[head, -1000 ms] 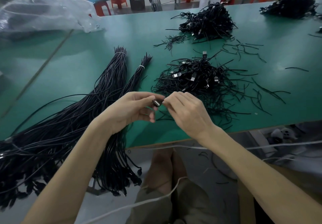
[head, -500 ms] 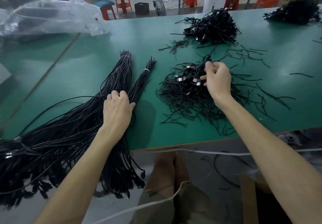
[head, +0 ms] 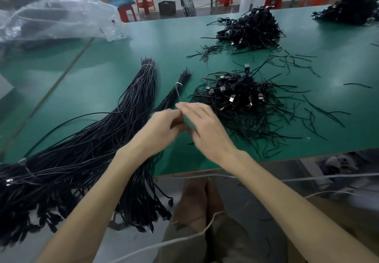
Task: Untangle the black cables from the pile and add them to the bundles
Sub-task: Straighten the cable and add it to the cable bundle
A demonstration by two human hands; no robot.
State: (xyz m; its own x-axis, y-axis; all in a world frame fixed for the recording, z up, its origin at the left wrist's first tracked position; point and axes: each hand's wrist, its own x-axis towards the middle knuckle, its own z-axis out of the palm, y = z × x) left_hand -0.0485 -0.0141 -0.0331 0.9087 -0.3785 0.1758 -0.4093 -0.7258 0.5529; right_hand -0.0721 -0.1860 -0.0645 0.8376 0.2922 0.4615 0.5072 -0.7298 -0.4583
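Both hands have come together at frame centre: the left hand [head: 162,127] pinches a thin black cable [head: 178,94] drawn from the tangled black cable pile [head: 246,107] centre-right. The right hand [head: 207,127] is blurred, so I cannot tell its grip. Bundling follows.

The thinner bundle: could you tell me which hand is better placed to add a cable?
Probably the left hand: it is over the thinner bundle; the right hand neighbours the pile.
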